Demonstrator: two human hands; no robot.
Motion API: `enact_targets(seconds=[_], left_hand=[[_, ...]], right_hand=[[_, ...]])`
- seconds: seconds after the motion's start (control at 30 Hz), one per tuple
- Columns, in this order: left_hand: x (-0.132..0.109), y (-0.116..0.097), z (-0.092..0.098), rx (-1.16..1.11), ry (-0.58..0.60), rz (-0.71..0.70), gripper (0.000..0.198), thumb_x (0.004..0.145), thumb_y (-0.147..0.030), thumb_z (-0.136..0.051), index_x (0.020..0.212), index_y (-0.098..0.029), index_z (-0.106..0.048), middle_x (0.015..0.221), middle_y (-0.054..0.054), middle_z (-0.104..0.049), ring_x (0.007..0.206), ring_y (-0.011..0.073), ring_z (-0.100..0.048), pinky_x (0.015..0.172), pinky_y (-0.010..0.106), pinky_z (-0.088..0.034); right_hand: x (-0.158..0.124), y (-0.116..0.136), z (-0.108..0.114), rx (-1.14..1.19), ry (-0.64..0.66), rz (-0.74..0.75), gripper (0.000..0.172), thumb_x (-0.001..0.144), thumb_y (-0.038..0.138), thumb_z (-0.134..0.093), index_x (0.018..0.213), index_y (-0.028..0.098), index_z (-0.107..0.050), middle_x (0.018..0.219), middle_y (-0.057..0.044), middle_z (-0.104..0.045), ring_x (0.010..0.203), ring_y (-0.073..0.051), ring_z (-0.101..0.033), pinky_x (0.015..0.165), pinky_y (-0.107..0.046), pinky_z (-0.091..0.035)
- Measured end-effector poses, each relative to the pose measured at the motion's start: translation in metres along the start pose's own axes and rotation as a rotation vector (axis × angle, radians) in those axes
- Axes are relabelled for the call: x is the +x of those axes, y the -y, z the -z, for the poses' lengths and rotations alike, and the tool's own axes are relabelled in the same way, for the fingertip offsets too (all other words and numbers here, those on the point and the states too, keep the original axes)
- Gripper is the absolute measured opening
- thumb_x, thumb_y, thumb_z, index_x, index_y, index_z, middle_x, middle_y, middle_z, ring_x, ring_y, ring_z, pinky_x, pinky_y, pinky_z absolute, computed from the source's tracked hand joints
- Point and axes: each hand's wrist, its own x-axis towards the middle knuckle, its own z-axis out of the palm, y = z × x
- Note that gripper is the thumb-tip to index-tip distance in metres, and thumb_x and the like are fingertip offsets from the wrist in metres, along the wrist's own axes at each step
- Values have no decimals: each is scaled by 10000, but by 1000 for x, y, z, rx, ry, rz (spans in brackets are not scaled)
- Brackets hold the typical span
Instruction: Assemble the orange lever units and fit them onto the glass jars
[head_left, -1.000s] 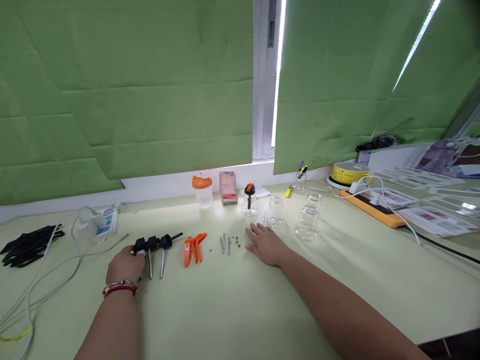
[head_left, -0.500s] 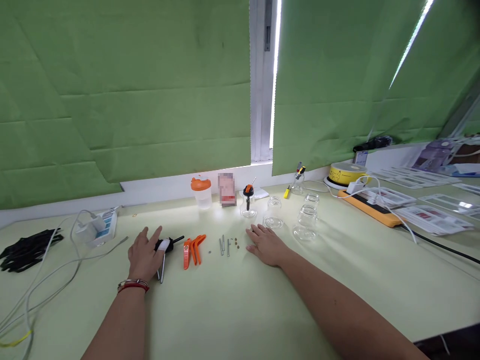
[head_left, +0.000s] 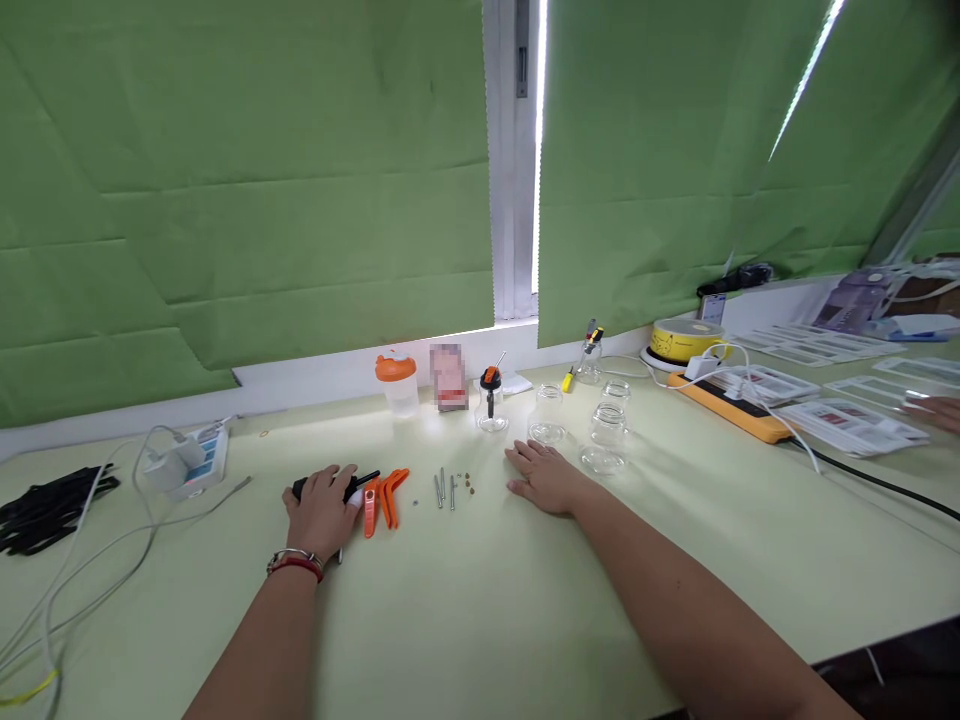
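Observation:
My left hand [head_left: 322, 512] lies over a row of black pump heads with metal tubes [head_left: 365, 481], its fingers curled down on them; only a black tip and a tube end show. Just right of it lie orange plastic clips [head_left: 384, 497], then small metal screws [head_left: 443, 489] and tiny brown bits [head_left: 469, 485]. My right hand [head_left: 546, 475] rests flat on the table with fingers spread, holding nothing, next to clear glass jars [head_left: 606, 437].
Along the back stand an orange-lidded cup [head_left: 397, 383], a small box [head_left: 448, 377] and a jar with an orange pump [head_left: 491, 402]. Black gloves [head_left: 45, 496], a power strip [head_left: 193, 459] and cables lie left. An orange power strip [head_left: 731, 402] and papers lie right.
My left hand slid right along the pump heads, from their left end to covering them beside the orange clips. My right hand stayed flat. Another person's hand appeared at the far right.

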Motion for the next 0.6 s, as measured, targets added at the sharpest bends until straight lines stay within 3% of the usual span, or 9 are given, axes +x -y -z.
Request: enact_targets(seconds=[0.6], left_hand=[[0, -29, 0, -9, 22, -20, 476, 794, -262, -382, 1260, -252, -481, 1342, 119, -460, 1254, 302, -349, 1008, 614, -154]], right_hand=[[-4, -15, 5, 38, 53, -19, 748, 853, 635, -221, 1465, 214, -134, 1538, -67, -81, 1400, -291, -57, 1107, -456, -84]])
